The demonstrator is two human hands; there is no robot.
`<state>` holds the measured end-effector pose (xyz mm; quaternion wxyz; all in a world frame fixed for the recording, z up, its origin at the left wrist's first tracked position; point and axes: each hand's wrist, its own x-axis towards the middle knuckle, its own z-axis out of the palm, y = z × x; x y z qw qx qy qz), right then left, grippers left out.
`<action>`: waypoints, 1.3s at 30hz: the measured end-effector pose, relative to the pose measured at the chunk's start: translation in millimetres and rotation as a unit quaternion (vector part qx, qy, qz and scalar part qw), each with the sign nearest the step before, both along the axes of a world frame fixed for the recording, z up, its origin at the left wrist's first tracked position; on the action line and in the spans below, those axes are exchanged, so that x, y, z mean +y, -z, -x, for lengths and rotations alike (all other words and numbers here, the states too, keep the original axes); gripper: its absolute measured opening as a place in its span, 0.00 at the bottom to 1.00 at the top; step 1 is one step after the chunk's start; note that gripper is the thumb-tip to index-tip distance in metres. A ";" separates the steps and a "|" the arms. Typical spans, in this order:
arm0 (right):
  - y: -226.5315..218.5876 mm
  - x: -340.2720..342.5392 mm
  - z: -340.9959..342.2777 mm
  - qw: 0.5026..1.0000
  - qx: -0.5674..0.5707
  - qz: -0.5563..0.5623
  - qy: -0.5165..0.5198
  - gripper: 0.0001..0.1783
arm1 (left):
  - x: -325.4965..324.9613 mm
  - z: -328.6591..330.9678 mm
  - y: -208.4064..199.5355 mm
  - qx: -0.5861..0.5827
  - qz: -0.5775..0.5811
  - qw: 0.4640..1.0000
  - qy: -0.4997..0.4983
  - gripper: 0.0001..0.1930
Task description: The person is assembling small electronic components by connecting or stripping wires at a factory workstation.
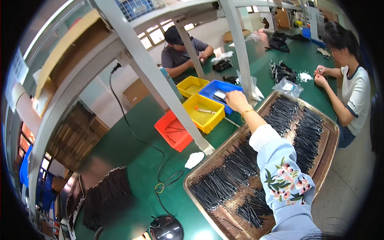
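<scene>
My right hand reaches across the tray to the blue bin, palm down at its right side. Its fingers curl together against the small pale and dark pieces in the bin; what they grip, if anything, I cannot make out. A metal tray under my right forearm bears rows of thin black cable pieces with shiny ends. Only a sliver of skin, likely my left hand, shows at the lower edge, beside a black round-based device; its fingers are hidden.
Beside the blue bin stand a yellow bin with a small tool, another yellow bin and a red bin. Shelf posts rise from the green table. A black cord crosses it. Two people work at the far side and right.
</scene>
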<state>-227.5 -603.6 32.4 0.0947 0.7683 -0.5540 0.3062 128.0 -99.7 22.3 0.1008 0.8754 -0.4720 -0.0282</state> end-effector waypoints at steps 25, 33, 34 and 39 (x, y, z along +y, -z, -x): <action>-2.2 -38.1 -25.8 0.955 0.036 -0.269 0.119 0.14 | -8.1 -6.3 21.7 -0.034 0.073 0.997 -0.009 0.07; 1.1 -33.4 -27.2 0.955 0.043 -0.265 0.125 0.14 | -1.8 -12.7 25.7 -0.023 0.068 0.997 -0.022 0.08; 3.8 -34.8 -25.9 0.960 0.026 -0.251 0.121 0.13 | -2.8 -12.4 24.2 -0.022 0.071 0.997 -0.024 0.08; 17.2 -32.4 -21.5 0.978 -0.183 -0.072 0.063 0.10 | -5.6 -17.6 30.3 -0.071 0.153 0.983 0.071 0.04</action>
